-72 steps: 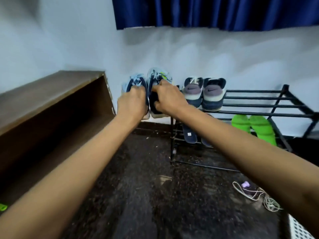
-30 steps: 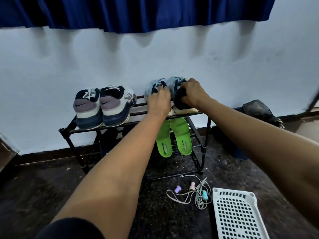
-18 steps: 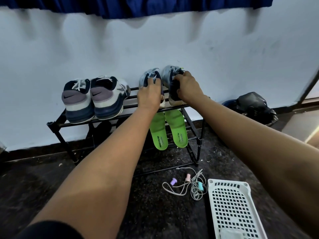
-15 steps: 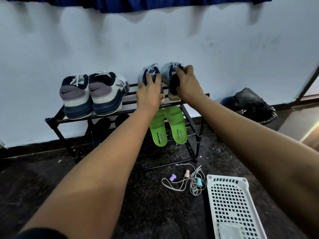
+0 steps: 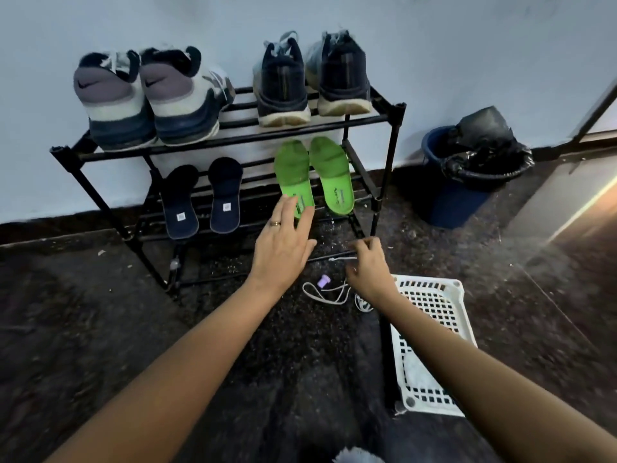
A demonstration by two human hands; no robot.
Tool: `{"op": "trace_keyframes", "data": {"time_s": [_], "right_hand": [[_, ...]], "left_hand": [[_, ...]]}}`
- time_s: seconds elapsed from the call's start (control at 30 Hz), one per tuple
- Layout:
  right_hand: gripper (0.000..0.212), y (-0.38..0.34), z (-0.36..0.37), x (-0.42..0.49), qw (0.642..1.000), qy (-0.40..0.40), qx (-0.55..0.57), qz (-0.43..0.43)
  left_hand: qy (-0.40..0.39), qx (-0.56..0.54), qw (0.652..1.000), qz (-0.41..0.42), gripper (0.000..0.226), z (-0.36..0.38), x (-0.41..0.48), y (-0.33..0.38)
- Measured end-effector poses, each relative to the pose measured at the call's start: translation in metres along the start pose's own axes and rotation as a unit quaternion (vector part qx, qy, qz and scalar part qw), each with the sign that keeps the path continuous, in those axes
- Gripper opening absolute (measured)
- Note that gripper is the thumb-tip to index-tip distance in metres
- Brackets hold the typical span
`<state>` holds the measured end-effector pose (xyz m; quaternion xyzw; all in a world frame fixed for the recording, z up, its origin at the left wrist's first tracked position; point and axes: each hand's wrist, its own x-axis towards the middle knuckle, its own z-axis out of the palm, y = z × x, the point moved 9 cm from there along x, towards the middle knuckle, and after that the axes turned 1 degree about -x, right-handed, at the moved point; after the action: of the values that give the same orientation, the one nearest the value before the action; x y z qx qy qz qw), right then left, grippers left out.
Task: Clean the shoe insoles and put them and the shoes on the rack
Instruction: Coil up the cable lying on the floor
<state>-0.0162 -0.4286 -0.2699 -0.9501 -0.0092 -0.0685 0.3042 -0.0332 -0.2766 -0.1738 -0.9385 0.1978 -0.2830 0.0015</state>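
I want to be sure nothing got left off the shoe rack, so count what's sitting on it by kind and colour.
White and navy sneakers with grey heels: 2
Dark navy sneakers with cream soles: 2
Dark navy foam insoles: 2
Bright green foam insoles: 2
Total on the black metal rack: 8

A single wide-angle camera, worn on the head, looked forward and steeply down at the floor (image 5: 100, 329) and the shoe rack (image 5: 388, 155) standing against the wall (image 5: 467, 45). It was near: both forearms ran up from the bottom edge, with the left hand (image 5: 283, 243) and right hand (image 5: 369, 267) near the middle of the view.
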Motion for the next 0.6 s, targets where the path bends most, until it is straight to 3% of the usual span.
{"op": "trace_keyframes", "data": {"time_s": [0.07, 0.17, 0.27, 0.43, 0.6], "right_hand": [[0.038, 0.03, 0.03, -0.013, 0.997, -0.057, -0.022, 0.054], [0.059, 0.058, 0.067, -0.033, 0.981, -0.152, -0.057, 0.102], [0.052, 0.077, 0.091, -0.044, 0.962, -0.221, -0.114, 0.112], [0.057, 0.107, 0.124, -0.054, 0.93, -0.292, -0.152, 0.162], [0.067, 0.119, 0.135, -0.052, 0.922, -0.305, -0.173, 0.165]], "left_hand": [[-0.056, -0.023, 0.998, -0.015, 0.06, 0.019, -0.02, 0.0], [-0.146, -0.048, 0.987, -0.051, 0.055, 0.048, -0.048, -0.001], [-0.209, -0.065, 0.974, -0.064, 0.051, 0.07, -0.071, 0.004], [-0.264, -0.087, 0.959, -0.06, 0.048, 0.096, -0.095, 0.016], [-0.293, -0.101, 0.95, -0.048, 0.048, 0.111, -0.099, 0.026]]}}
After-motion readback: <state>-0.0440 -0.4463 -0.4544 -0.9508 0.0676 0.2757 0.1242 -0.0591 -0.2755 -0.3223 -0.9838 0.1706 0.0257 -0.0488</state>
